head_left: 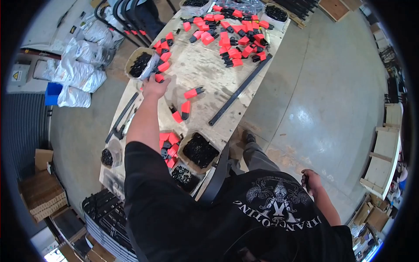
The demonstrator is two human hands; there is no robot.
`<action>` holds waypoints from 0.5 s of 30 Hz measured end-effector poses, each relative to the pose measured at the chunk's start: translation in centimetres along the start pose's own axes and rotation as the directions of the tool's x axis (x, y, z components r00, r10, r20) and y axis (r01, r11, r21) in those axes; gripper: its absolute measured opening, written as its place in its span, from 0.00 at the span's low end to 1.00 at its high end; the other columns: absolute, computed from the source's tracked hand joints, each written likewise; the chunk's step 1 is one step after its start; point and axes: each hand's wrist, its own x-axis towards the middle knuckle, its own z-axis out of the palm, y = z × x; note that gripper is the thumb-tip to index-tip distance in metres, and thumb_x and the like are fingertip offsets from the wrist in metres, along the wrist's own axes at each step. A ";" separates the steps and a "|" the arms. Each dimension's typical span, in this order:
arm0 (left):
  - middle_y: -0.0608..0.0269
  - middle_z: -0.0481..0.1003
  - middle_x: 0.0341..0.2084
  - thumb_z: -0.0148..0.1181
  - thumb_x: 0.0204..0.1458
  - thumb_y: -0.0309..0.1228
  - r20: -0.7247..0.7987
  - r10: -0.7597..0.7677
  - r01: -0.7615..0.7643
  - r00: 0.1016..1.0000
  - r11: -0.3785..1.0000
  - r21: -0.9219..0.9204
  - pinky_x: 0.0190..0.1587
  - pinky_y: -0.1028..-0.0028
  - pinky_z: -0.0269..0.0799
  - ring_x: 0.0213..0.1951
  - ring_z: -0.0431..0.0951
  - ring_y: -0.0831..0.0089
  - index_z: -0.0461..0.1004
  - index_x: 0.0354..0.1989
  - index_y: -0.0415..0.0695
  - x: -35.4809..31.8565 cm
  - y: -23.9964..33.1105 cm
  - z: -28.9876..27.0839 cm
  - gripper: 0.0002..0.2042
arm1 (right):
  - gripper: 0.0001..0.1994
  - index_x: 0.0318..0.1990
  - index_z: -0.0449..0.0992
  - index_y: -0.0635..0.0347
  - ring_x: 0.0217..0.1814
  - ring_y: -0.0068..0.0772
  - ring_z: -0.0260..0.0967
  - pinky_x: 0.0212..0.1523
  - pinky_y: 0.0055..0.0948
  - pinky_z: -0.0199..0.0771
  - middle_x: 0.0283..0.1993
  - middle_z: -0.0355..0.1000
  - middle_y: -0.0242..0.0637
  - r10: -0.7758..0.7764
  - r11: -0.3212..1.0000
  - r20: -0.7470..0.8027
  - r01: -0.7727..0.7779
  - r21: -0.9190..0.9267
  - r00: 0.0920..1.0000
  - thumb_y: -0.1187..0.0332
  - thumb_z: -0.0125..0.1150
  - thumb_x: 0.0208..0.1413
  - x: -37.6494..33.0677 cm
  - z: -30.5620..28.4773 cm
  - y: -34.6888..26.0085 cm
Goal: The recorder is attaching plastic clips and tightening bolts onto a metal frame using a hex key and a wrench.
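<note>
My left hand reaches across the wooden table, its thumb and fingers closed about a red and black plastic piece. Just beyond it stands a white tub filled with small black parts. Down by my right side, off the table, my right hand is curled round something dark that I cannot make out. More red and black pieces lie between me and the far pile: one alone, another upright beside a third.
A large heap of red and black pieces covers the table's far end. A long black bar lies along its right edge. Near me are a box of black parts and a tub of small hardware. White sacks stand left.
</note>
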 end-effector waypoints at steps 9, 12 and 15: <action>0.61 0.78 0.52 0.56 0.54 0.51 -0.016 -0.091 0.092 0.996 0.975 0.201 0.60 0.49 0.66 0.63 0.68 0.57 0.74 0.59 0.58 -0.9 1.6 1.3 0.25 | 0.07 0.41 0.74 0.59 0.23 0.28 0.63 0.22 0.29 0.62 0.24 0.65 0.31 0.042 0.999 -0.074 -0.041 0.010 0.996 0.70 0.50 0.59 -0.2 -3.3 4.1; 0.52 0.76 0.52 0.56 0.56 0.47 0.139 0.061 -0.091 0.988 0.970 0.225 0.57 0.52 0.72 0.58 0.72 0.54 0.78 0.52 0.52 -7.8 0.7 1.0 0.20 | 0.07 0.41 0.74 0.58 0.23 0.28 0.63 0.22 0.29 0.61 0.24 0.65 0.31 0.062 0.994 -0.071 -0.056 0.092 0.996 0.70 0.50 0.60 1.3 -3.6 4.8; 0.47 0.73 0.58 0.57 0.56 0.49 0.417 0.086 -0.140 0.905 0.985 0.100 0.61 0.54 0.69 0.61 0.70 0.47 0.75 0.58 0.47 -15.7 0.4 -1.6 0.25 | 0.07 0.41 0.74 0.59 0.23 0.28 0.63 0.22 0.29 0.61 0.24 0.64 0.31 0.058 0.990 -0.063 -0.049 0.134 0.996 0.70 0.50 0.60 1.8 -2.8 4.7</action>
